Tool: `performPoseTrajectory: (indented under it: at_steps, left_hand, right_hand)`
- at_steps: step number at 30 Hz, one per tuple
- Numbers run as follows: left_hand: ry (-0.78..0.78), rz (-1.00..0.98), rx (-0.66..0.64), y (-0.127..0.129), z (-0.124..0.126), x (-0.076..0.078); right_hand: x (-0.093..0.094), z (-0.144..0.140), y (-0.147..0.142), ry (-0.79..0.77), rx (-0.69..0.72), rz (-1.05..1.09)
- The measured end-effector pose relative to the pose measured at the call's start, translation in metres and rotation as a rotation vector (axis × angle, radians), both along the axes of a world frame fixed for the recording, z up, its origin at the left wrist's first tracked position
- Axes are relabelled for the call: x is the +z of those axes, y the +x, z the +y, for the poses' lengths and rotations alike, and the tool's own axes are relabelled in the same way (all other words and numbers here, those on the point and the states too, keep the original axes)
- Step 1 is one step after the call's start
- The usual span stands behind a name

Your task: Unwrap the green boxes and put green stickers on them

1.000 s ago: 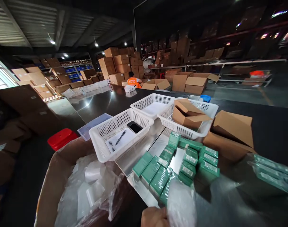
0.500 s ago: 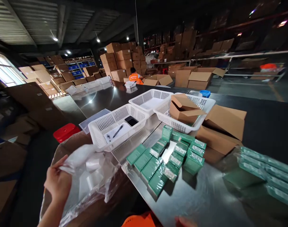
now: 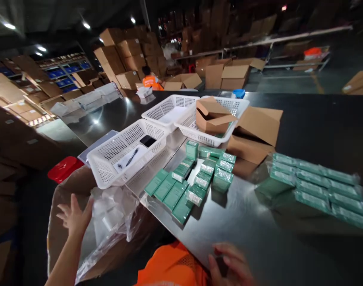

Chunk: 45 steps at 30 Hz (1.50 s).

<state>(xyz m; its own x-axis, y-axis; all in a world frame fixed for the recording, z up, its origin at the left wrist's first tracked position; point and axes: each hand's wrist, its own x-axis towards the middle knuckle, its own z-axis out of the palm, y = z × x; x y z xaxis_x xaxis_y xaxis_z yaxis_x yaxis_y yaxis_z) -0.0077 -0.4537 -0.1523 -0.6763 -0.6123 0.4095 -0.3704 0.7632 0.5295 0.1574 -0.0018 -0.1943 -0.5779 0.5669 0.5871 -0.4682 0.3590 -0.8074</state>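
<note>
Boxes fill the dark room behind the shiny table [image 3: 259,222]. Clear plastic bags [image 3: 110,214] lie in a cardboard box [image 3: 55,222] at the table's near left edge, long side running away from the body. One bag is best pinched by its top edge. The left hand [image 3: 74,216] is spread wide, perhaps touching them. The right hand [image 3: 232,264] rests curled on the table; whether anything is held cannot be told.

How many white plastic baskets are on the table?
3: the nearest basket holds a pen and phone, the middle basket sits behind it, and the right basket holds an open cardboard box.
</note>
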Motion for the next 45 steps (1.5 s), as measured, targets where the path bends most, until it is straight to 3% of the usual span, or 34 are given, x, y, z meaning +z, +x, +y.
performPoseTrajectory:
  at_steps: [3, 5, 8, 11, 14, 17, 20, 23, 27, 33, 37, 40, 45]
  left_hand:
    - [-0.26, 0.248, -0.052, 0.006, 0.027, 0.01]
    - [-0.534, 0.462, -0.264, 0.009, 0.059, 0.02]
    - [-0.657, 0.526, -0.739, 0.006, 0.121, 0.037]
    - [-0.585, 0.4, -1.063, -0.008, 0.182, 0.049]
    - [-0.518, 0.137, -1.237, -0.032, 0.227, 0.057]
    - [-0.542, -0.176, -1.383, -0.059, 0.259, 0.063]
    - [-0.517, -0.362, -1.429, -0.075, 0.279, 0.067]
    - [-0.481, -0.33, -1.411, -0.076, 0.284, 0.069]
    - [-0.305, -0.167, -1.381, -0.066, 0.263, 0.062]
    - [-0.091, -0.027, -1.26, -0.039, 0.208, 0.031]
    - [-0.015, -0.003, -1.188, -0.028, 0.183, 0.014]
    - [0.027, 0.01, -1.204, -0.028, 0.178, 0.009]
    - [0.016, 0.03, -1.303, -0.029, 0.194, 0.01]
  right_hand:
    - [0.009, 0.014, -0.002, 0.168, 0.056, -0.022]
    - [0.015, 0.019, -0.004, 0.263, 0.043, -0.076]
    - [0.023, 0.02, -0.008, 0.4, 0.039, -0.191]
    - [0.034, 0.022, -0.01, 0.492, 0.066, -0.355]
    - [0.048, 0.026, -0.019, 0.637, -0.004, -0.433]
    - [0.063, 0.027, -0.038, 0.877, -0.112, -0.453]
    - [0.073, 0.022, -0.064, 1.061, -0.166, -0.496]
    - [0.081, 0.022, -0.09, 1.169, -0.217, -0.533]
    - [0.092, 0.034, -0.119, 1.302, -0.153, -0.612]
    - [0.112, 0.057, -0.146, 1.381, -0.051, -0.717]
    - [0.135, 0.062, -0.154, 1.364, -0.135, -0.796]
    - [0.145, 0.066, -0.162, 1.325, -0.2, -0.914]
    - [0.144, 0.069, -0.161, 1.243, -0.182, -1.062]
